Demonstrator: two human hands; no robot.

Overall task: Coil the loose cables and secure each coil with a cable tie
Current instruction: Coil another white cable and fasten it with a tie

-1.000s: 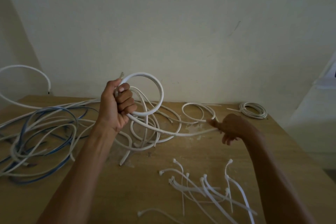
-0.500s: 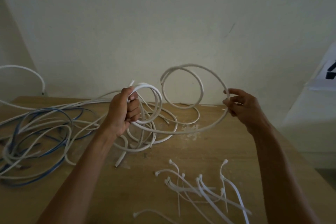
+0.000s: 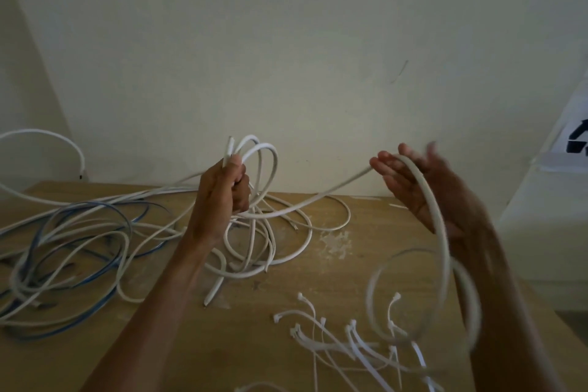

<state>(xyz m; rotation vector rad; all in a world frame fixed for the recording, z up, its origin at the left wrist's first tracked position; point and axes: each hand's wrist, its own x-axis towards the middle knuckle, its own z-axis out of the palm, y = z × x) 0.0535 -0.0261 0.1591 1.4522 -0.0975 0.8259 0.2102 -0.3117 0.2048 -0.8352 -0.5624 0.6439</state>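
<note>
Head view: a pale wall [image 3: 286,57] is seen behind a wooden bench [image 3: 229,344], by which the lower half of the frame is filled. On the left part of the bench a loose tangle of white and blue cables [image 3: 95,232] is spread, and one white strand is arched up against the wall at the far left. Near the middle of the bench more slack white turns are laid out beneath the left hand.

The white cable [image 3: 318,197] is held above the bench. A few upright loops are gathered at the left hand. From there a single strand is stretched rightward and upward to the right hand and laid across its palm. Below the palm it is let down in a blurred hanging loop beside the right forearm, over the ties. A scatter of white cable ties [image 3: 350,337] is laid on the near right part of the bench, well apart from the tangle.

The left hand [image 3: 222,194] is raised over the middle of the bench. Its fingers [image 3: 241,188] are clenched round the gathered loops, and the cable's cut end is seen standing up above the thumb. The right hand [image 3: 420,188] is raised to the right and is blurred. Its fingers [image 3: 385,169] are stretched out straight and released, so the cable is only rested on the palm and not gripped.
</note>
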